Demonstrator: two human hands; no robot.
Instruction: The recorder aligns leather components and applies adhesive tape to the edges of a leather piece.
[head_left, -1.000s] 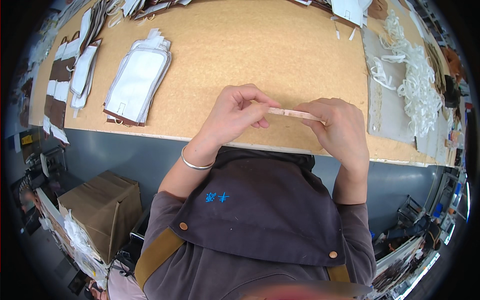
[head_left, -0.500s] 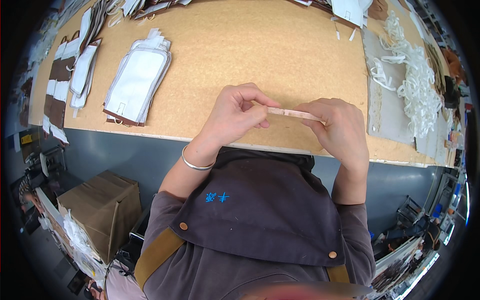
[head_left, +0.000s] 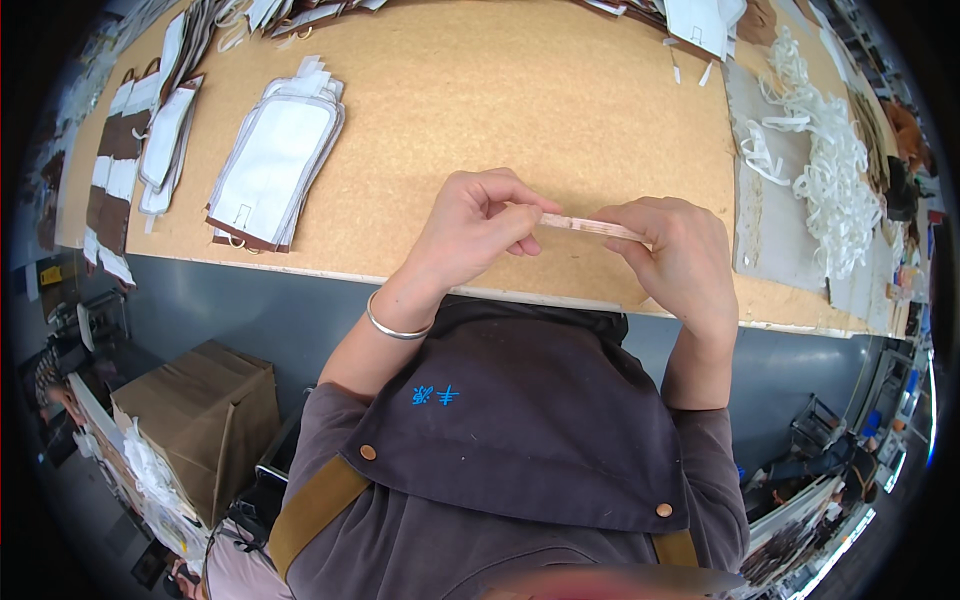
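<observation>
A narrow pale pinkish-white strip (head_left: 590,227) is stretched between my two hands, over the near edge of the table. Thumb and index finger of my left hand (head_left: 478,225) pinch its left end, with the other fingers curled beneath. On the other end, my right hand (head_left: 680,250) grips with the thumb below and the fingers on top. The strip appears nearly edge-on, so its exact kind cannot be made out; its ends are hidden in my fingers.
A stack of white-faced, brown-edged flat pieces (head_left: 275,150) lies on the table (head_left: 450,90) to the left, with more stacks (head_left: 165,150) beyond. At right, a tangled heap of white ribbon (head_left: 835,190) rests on a grey board (head_left: 765,220). A brown box (head_left: 205,420) stands lower left.
My left fingertips have shifted slightly along the strip. Otherwise both hands and the strip stay nearly where they were.
</observation>
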